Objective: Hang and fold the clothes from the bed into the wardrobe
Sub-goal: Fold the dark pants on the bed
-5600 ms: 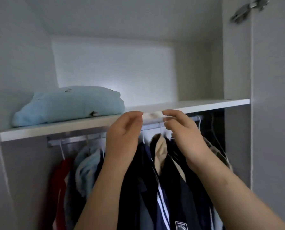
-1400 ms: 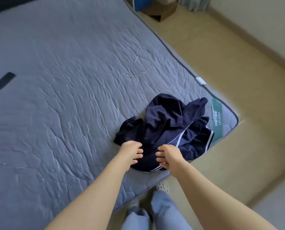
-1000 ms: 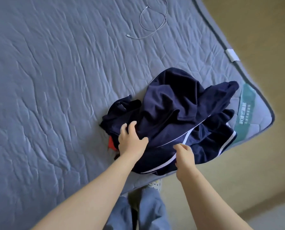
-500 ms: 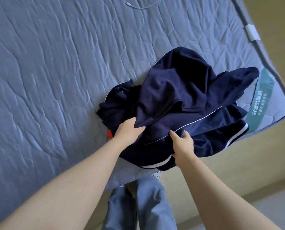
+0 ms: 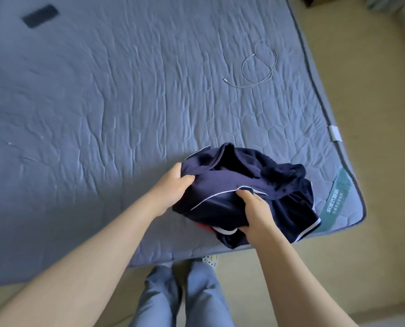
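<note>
**Gripping navy garment at mattress corner**

Grasping it two-handed: left hand with fingers curled into the left fold, right hand clenched on the white-piped middle. Lying bunched by the near right corner, over something red.

This is a bedroom in a home: a bed with grey quilted mattress, a charging cable on it, beige floor around.
</note>
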Available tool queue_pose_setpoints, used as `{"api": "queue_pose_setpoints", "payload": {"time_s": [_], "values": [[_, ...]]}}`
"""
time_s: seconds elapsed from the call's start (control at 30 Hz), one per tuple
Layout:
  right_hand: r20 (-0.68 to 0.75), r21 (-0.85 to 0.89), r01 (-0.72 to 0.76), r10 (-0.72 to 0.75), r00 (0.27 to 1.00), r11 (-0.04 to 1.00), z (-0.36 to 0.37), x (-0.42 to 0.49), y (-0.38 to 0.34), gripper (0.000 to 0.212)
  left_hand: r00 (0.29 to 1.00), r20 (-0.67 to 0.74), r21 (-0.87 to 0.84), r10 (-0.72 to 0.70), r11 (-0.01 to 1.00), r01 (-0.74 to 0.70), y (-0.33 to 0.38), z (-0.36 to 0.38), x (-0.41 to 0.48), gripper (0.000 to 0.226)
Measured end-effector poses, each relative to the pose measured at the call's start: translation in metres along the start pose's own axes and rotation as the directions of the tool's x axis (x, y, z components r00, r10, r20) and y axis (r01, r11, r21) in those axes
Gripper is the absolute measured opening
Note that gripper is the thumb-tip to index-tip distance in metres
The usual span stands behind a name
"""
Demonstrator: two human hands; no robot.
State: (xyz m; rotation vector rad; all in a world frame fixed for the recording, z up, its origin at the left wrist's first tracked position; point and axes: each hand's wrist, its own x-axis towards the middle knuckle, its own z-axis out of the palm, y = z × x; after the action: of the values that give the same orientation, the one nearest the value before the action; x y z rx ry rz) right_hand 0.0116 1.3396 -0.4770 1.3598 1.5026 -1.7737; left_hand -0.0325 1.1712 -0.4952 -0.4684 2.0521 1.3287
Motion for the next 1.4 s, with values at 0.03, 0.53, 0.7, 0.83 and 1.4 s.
{"api": "queue_pose_setpoints", "payload": {"time_s": [0.03,0.53,0.7,0.83,1.4], "values": [[0.003,-0.008,0.017,-0.017,1.000,1.000,0.000,-0.012,-0.006,0.015,1.000,-0.016,-0.033,0.008,0.999,-0.009,0.003,-0.005,-0.010,0.018],[-0.074,0.320,0.359,-0.355,0.932,0.877,0.018,-0.133,-0.069,0.006,0.947,-0.321,-0.779,-0.001,0.570,-0.263,0.076,-0.124,-0.134,0.020],[-0.017,0.206,0.484,-0.491,0.871,0.851,0.037,-0.147,-0.067,0.052,0.953,-0.303,-0.828,-0.005,0.497,-0.261,0.085,-0.136,-0.149,0.019],[0.210,0.020,0.447,-0.441,0.873,0.894,0.068,-0.160,-0.048,0.045,0.968,-0.239,-0.770,0.076,0.593,-0.236,0.087,-0.134,-0.159,0.013],[0.449,0.287,-0.056,-0.082,0.890,0.956,0.089,-0.138,-0.007,0.030,0.886,0.454,-0.201,0.094,0.980,-0.001,0.032,-0.144,-0.183,0.027]]}}
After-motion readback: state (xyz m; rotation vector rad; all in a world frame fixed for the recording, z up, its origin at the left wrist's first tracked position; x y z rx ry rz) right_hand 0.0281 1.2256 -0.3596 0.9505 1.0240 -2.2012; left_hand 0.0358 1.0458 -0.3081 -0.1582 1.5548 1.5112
